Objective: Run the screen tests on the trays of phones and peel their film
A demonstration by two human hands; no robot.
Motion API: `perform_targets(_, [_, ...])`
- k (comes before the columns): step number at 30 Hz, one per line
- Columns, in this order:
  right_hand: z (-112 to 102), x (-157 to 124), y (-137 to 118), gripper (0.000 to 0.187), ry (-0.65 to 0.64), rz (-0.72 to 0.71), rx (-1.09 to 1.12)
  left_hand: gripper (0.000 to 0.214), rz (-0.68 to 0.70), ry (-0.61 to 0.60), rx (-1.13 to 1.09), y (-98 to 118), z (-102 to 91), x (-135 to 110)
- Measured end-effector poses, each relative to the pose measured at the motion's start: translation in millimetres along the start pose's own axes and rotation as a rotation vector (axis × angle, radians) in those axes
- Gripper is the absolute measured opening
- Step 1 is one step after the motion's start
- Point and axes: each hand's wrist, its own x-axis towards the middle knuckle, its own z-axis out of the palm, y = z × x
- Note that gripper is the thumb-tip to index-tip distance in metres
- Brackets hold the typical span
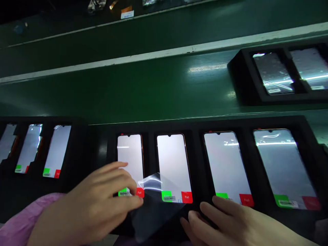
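Observation:
My left hand (99, 194) is over the lower part of the leftmost lit phone screen (130, 147) in the near black tray. Its thumb and index finger pinch the edge of a see-through film (156, 208), which hangs between my hands and crosses the lower left of the second lit screen (172, 157). My right hand (225, 222) lies with its fingers apart at the tray's front, the fingertips by the bottom of the third screen (225, 164). A fourth screen (284, 167) sits at the right. Each screen shows a green block and a red block at its bottom.
Another black tray (77, 147) with several screens stands at the left. Beyond, at the upper right, a raised black tray (246, 82) holds dark, glossy screens. Green work surface (128, 92) with white strips runs behind. A small labelled item (127, 14) lies at the far edge.

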Motion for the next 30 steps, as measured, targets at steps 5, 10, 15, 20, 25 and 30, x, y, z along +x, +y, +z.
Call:
perform_targets(5, [-13,8,12,0.017,-0.031,0.013,-0.051,0.041,-0.019,0.035,0.012,-36,-2.8,2])
perform_targets(10, [-18,20,13,0.021,-0.045,0.075,-0.069,0.041,-0.046,0.170,0.021,-48,1.9,5])
perform_targets(15, [-15,29,29,0.019,-0.038,0.020,-0.018,0.023,-0.368,0.336,0.397,-70,5.8,-6])
perform_targets(20, [-11,44,86,0.020,0.067,0.201,0.246,0.023,-0.456,0.340,0.470,-85,17.8,-6])
perform_targets(25, [-18,64,132,0.010,0.454,0.679,0.701,0.016,-0.440,0.377,0.418,-89,18.7,0])
perform_targets(30, [-27,63,121,0.026,0.504,0.730,0.873,0.024,-0.458,0.369,0.403,-92,16.4,-1])
